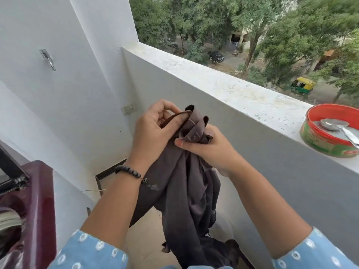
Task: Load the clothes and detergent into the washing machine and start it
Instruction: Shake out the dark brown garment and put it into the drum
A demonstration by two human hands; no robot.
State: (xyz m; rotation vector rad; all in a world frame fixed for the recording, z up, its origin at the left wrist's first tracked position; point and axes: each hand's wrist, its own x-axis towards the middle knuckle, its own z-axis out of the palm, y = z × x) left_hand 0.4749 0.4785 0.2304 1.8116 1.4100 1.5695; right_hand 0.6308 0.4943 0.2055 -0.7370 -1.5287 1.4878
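A dark grey-brown garment (pixel 186 200) hangs in front of me, its top bunched between both hands. My left hand (pixel 153 131), with a bead bracelet at the wrist, pinches the upper hem. My right hand (pixel 209 148) grips the gathered cloth just to the right and slightly lower. The maroon top-loading washing machine (pixel 38 200) stands at the lower left with its lid up and some cloth inside its tub. A red-rimmed round tin (pixel 328 140) holding a metal scoop sits on the ledge at the right; its contents are hard to tell.
A white parapet ledge (pixel 223 88) runs diagonally from the centre to the right, with trees and a street far below. White walls stand at the left, carrying a metal hook (pixel 48 60) and a switch plate (pixel 128 109). Tiled floor shows beneath the garment.
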